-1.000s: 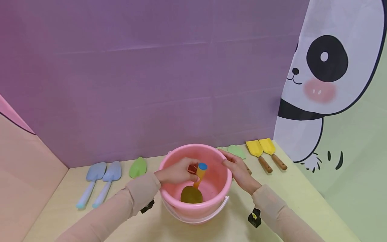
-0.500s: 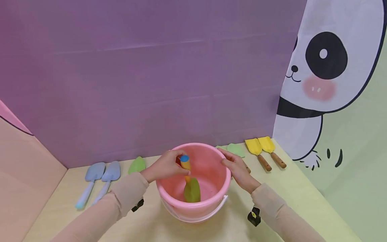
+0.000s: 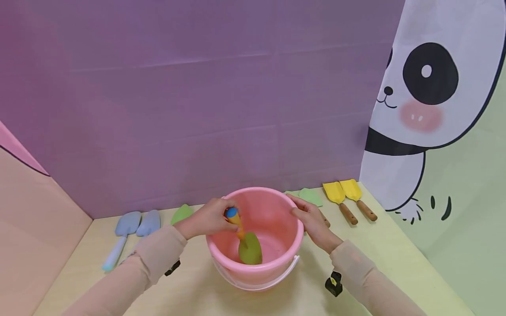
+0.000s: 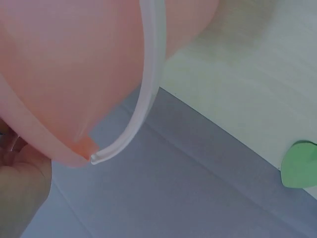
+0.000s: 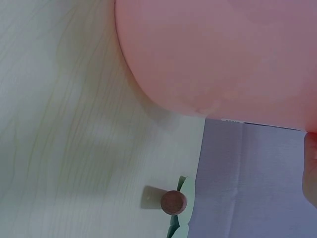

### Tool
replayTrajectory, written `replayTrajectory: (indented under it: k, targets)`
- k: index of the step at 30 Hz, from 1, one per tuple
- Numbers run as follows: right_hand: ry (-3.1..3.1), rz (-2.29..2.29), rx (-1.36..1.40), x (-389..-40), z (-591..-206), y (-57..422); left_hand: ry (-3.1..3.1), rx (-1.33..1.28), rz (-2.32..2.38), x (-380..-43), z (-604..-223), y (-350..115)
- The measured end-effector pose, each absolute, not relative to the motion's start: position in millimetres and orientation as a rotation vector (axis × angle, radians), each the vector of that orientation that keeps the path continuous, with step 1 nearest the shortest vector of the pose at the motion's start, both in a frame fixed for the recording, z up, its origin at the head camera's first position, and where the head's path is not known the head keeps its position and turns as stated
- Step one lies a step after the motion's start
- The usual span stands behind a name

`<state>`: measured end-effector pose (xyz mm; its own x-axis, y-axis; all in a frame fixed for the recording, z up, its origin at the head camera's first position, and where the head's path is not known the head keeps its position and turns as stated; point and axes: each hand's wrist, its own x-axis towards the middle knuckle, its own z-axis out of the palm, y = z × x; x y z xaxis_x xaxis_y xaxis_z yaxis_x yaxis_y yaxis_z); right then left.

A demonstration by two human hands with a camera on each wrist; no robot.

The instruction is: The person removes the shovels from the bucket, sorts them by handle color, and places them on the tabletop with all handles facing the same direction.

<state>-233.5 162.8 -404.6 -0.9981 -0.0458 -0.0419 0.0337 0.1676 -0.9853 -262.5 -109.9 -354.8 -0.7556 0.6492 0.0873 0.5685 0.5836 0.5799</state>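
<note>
My left hand [image 3: 211,218] reaches over the left rim of a pink bucket [image 3: 247,267] and holds a trowel [image 3: 250,249] by its yellow-orange handle with a blue end. The trowel's olive-green, leaf-shaped blade points down inside the bucket, its handle leaning left. On the opposite side, my right hand [image 3: 312,221] grips the bucket's rim, thumb near the inside edge. The bucket's white carrying handle [image 4: 154,59] hangs down its front. In the left wrist view only part of the left hand [image 4: 25,183] shows, at the rim; the trowel is hidden there.
To the left lie two blue shovels [image 3: 127,224] and a green trowel [image 3: 182,213], partly covered by the left arm. Behind the right hand are light green tools [image 3: 310,197]; two yellow shovels [image 3: 335,193] with wooden handles lie farther right. A purple wall [image 3: 221,109] stands behind the table.
My left hand has moved left toward the bucket's rim with the trowel, whose handle now leans left and whose blade has turned. The right hand stays on the rim.
</note>
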Motion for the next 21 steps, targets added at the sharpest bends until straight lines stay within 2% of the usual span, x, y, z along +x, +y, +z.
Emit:
replayTrajectory:
  k: [21]
  targets:
    - [2.326, -2.014, -0.021, -233.7, -406.8, 163.9, 2.697, 1.169, 0.574, -261.0, -351.7, -108.5]
